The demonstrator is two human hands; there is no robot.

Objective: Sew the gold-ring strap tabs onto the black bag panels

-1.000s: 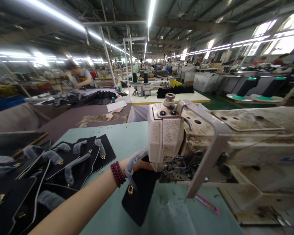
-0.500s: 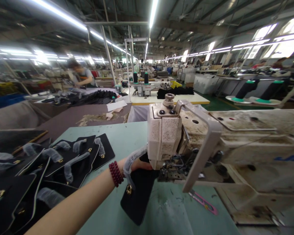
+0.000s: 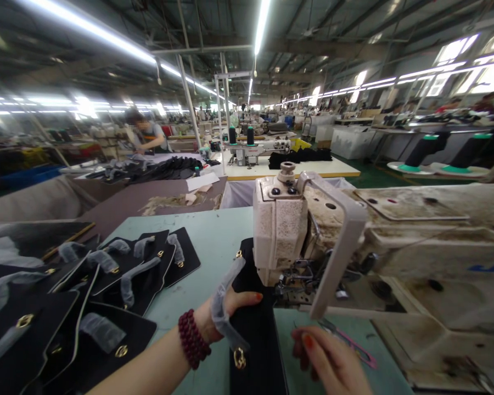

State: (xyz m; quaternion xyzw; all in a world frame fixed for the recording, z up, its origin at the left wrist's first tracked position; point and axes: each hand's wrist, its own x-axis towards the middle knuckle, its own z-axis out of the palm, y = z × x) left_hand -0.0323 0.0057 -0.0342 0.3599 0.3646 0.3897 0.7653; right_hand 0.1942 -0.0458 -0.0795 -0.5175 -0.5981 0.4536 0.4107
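My left hand (image 3: pixel 233 307) grips a black bag panel (image 3: pixel 255 340) beside the sewing machine's head (image 3: pixel 282 236). Its thumb lies on top of the panel; the other fingers are mostly hidden. A plastic-wrapped handle (image 3: pixel 226 307) with gold rings (image 3: pixel 239 358) arches over this hand. The panel's right edge runs by the presser foot area. My right hand (image 3: pixel 329 356) hovers over the green table, right of the panel, thumb and fingers curled together; whatever they pinch cannot be made out. Just beyond it lies a pink-handled tool (image 3: pixel 362 351), partly hidden by the hand.
Several black panels (image 3: pixel 144 285) with wrapped handles overlap on the left of the green table (image 3: pixel 214 230). The machine arm (image 3: pixel 428 236) fills the right side. A brown table (image 3: pixel 119 203) adjoins behind, where a person (image 3: pixel 148 134) works at the far left.
My left hand has drawn the black panel toward me, out from beside the machine head. My right hand has come into view at the lower right. The view has shifted slightly.
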